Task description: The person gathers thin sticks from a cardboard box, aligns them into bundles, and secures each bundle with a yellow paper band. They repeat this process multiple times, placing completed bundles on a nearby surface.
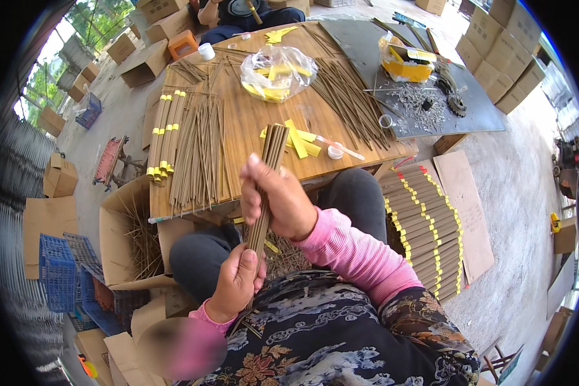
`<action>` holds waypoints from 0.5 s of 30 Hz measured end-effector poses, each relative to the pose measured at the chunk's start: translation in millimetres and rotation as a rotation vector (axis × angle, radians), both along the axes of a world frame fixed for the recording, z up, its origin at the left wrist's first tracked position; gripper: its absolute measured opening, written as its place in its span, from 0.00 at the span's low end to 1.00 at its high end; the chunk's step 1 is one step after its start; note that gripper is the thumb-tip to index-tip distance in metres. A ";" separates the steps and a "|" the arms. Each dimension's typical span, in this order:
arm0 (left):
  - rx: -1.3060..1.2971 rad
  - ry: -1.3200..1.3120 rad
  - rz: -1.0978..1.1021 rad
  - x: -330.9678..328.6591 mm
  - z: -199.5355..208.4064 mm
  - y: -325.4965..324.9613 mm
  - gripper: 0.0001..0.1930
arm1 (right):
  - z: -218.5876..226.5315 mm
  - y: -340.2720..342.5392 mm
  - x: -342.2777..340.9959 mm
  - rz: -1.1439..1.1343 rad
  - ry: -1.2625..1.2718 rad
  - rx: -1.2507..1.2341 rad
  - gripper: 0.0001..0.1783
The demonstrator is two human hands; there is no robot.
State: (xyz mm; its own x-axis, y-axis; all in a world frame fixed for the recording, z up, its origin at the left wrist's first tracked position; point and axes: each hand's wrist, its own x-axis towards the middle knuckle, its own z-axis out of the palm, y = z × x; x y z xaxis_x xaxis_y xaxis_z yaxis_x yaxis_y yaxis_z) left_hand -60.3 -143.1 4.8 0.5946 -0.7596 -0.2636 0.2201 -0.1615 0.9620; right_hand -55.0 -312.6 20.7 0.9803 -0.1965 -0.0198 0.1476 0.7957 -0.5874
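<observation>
Upright in front of my lap stands a bundle of thin brown incense sticks (274, 145), leaning slightly to the right at its top. My left hand (238, 278) is closed round its lower part, thumb along the front. Higher up, my right hand (282, 202) wraps the bundle from the right, with fingertips showing on its left side. Just beyond the bundle's top, yellow paper strips (297, 139) lie on the wooden table (241, 119). A small white cup (335, 151) and a brush with a pale handle (344, 148) lie beside them.
Loose sticks (198, 151) and yellow-banded bundles (165, 135) lie on the table's left, more sticks (350, 96) on its right. A plastic bag (278, 74) holds yellow strips. Banded bundles (424, 225) are stacked at my right. A cardboard box (119, 235) stands left. Another person (254, 16) sits opposite.
</observation>
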 end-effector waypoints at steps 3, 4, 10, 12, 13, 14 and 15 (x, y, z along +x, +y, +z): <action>-0.037 0.068 0.085 8.9 -0.8 4.8 0.17 | -10.6 -37.3 34.7 -0.372 -0.045 -0.303 0.18; -0.049 0.067 0.130 12.8 -2.6 6.9 0.17 | -29.4 -57.8 50.0 -0.451 0.051 -0.669 0.16; -0.082 0.104 0.157 29.9 -10.3 11.2 0.18 | -95.8 -112.0 99.5 -0.358 0.837 -2.158 0.15; -0.090 0.118 0.163 35.7 -13.1 14.6 0.18 | -95.0 -119.6 108.9 -0.197 0.950 -2.206 0.15; -0.095 0.125 0.165 38.3 -14.2 15.9 0.18 | -94.4 -124.4 113.0 -0.116 1.009 -2.228 0.15; -0.095 0.134 0.167 40.1 -14.9 17.1 0.18 | -98.5 -129.1 116.8 -0.135 1.013 -2.215 0.14; -0.093 0.140 0.170 42.6 -15.2 18.2 0.18 | -105.7 -133.3 121.4 -0.154 1.015 -2.200 0.14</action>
